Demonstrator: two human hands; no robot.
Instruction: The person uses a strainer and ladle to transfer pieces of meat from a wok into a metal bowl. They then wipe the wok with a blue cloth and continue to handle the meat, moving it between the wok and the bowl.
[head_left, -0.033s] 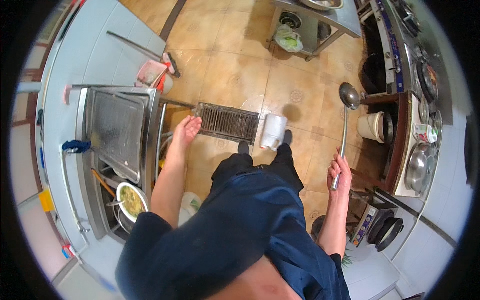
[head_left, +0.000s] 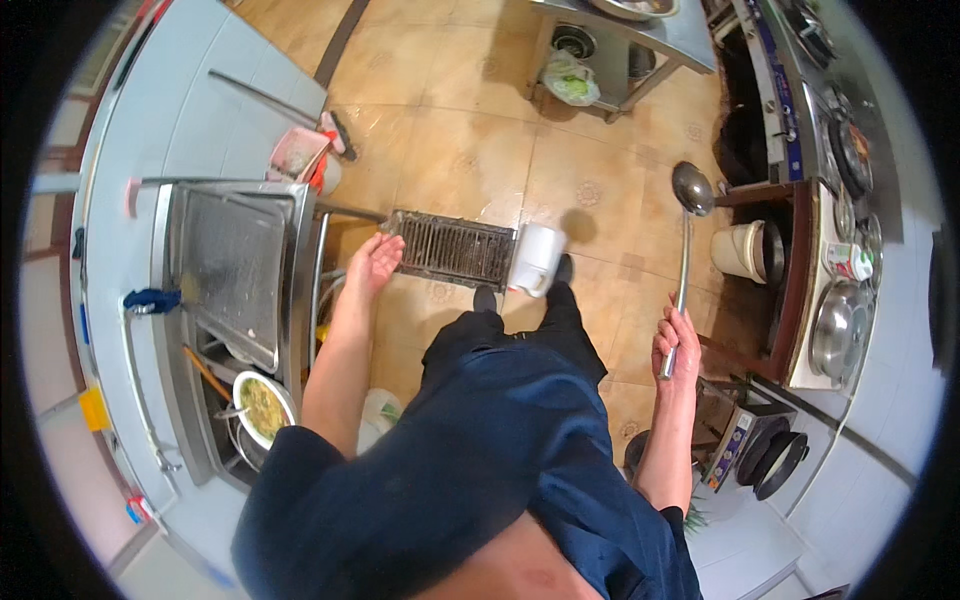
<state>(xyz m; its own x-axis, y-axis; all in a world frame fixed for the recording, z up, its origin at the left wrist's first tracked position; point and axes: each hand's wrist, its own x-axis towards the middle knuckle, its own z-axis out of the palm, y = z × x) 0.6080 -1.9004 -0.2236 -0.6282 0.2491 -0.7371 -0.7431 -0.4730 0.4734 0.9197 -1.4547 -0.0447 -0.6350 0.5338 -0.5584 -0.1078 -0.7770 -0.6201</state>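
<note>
A long-handled metal ladle [head_left: 685, 240] is gripped near the end of its handle by my right hand [head_left: 675, 345], its round bowl pointing away from me. My left hand [head_left: 376, 261] is held out palm up with the fingers loosely stretched and nothing in it. It is nearest to the metal floor grate [head_left: 455, 247] and the sink-side counter. Between my hands, near my feet, appears a white plastic jug [head_left: 537, 258], tilted and slightly blurred. Whether it touches the floor I cannot tell.
On the left are a steel counter with a tray [head_left: 235, 270] and a white bowl of yellow-green food [head_left: 264, 407]. Stoves with pans [head_left: 850, 160] and a white bucket [head_left: 737, 250] stand right. A low steel table [head_left: 650, 40] is at the back, with a bagged vegetable [head_left: 570, 78].
The white jug has shifted a little left and turned, showing its handle more. The whole view has slid slightly left. My hands hold nearly the same pose.
</note>
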